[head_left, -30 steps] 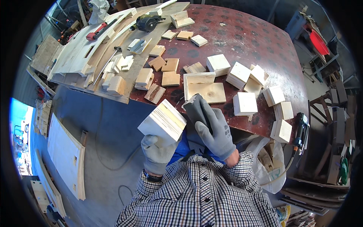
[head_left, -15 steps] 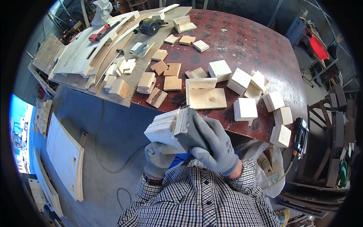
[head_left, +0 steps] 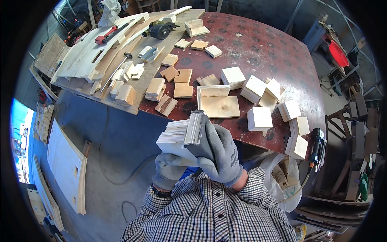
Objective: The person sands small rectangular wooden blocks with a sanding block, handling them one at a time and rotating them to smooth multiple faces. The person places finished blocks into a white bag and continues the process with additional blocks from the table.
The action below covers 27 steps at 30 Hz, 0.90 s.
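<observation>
In front of my chest I hold a pale plywood block point(head_left: 174, 139) with my left hand point(head_left: 166, 171), its fingers wrapped under the lower side. My right hand point(head_left: 222, 158) grips a sanding block point(head_left: 204, 140), a layered wooden piece wrapped in dark grey sheet that looks like sandpaper. The sanding block lies against the right side of the plywood block. Both hands wear grey gloves. Just beyond them on the table, an L-shaped plywood piece point(head_left: 219, 107) rests near the edge.
The dark red table point(head_left: 274, 50) bears several pale wooden blocks point(head_left: 260, 119) and small wood pieces point(head_left: 183, 89). A black air tool point(head_left: 317, 146) with a hose is at its right edge. Plywood sheets point(head_left: 86, 60), a hammer point(head_left: 125, 55) and a circular saw point(head_left: 160, 30) lie left.
The sanding block has tilted more upright and moved slightly down along the plywood block's side, my right hand going with it. My left hand keeps its hold.
</observation>
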### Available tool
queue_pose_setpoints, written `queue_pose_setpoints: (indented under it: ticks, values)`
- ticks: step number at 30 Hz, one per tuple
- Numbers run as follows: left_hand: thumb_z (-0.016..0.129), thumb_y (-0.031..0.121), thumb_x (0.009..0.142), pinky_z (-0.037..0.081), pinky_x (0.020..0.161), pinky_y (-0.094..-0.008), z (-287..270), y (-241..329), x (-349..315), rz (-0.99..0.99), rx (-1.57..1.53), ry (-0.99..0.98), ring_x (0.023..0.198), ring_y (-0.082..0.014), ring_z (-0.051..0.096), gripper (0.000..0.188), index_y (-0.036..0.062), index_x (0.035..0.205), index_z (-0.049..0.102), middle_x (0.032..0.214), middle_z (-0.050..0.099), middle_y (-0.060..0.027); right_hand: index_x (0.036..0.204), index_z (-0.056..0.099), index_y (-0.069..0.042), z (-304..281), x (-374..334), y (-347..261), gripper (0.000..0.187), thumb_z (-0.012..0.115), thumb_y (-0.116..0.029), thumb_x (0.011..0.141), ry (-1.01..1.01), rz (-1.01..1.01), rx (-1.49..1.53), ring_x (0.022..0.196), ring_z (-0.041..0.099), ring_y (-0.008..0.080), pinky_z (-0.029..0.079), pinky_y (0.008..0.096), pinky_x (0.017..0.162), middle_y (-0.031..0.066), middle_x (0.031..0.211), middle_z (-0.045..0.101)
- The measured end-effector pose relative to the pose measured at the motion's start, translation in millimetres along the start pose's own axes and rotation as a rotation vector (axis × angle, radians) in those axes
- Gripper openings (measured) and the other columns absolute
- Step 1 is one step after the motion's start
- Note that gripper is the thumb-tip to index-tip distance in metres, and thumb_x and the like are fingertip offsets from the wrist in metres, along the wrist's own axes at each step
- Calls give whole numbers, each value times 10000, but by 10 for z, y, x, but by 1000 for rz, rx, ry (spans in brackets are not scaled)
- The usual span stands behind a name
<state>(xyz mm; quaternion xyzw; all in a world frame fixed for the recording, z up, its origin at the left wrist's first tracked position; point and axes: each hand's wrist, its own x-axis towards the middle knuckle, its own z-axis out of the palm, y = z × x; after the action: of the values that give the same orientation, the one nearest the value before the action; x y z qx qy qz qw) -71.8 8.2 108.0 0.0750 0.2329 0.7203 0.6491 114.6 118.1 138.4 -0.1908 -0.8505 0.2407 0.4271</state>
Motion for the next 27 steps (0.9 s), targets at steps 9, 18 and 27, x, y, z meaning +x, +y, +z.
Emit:
queue_pose_setpoints:
  ticks: [9, 18, 27]
  values:
    - [624, 1, 587, 524, 1134, -464, 183, -75, -36, 280, 297, 84, 1288, -348, 647, 905, -6, 1488, 542, 1367, 668, -189, 1622, 319, 106, -144, -105, 147, 786, 605, -340, 1042, -24, 84, 331, 1255, 606, 465, 501, 496, 1068, 351, 1468, 518]
    - [853, 129, 539, 496, 1166, -430, 304, 6, 70, 371, 559, 58, 1371, -265, 566, 1109, 57, 1552, 407, 1443, 546, -95, 1663, 302, 50, -214, -125, 187, 766, 610, -274, 1041, 47, 480, 474, 1277, 594, 316, 463, 409, 1114, 220, 1419, 543]
    - [949, 159, 630, 489, 1061, -395, 248, 40, 95, 850, 1474, 107, 1191, -266, 570, 987, -6, 1482, 478, 1322, 514, -130, 1574, 549, -119, -346, 113, 41, 724, 671, -526, 988, -243, 109, -82, 1144, 615, 386, 472, 497, 1013, 238, 1354, 581]
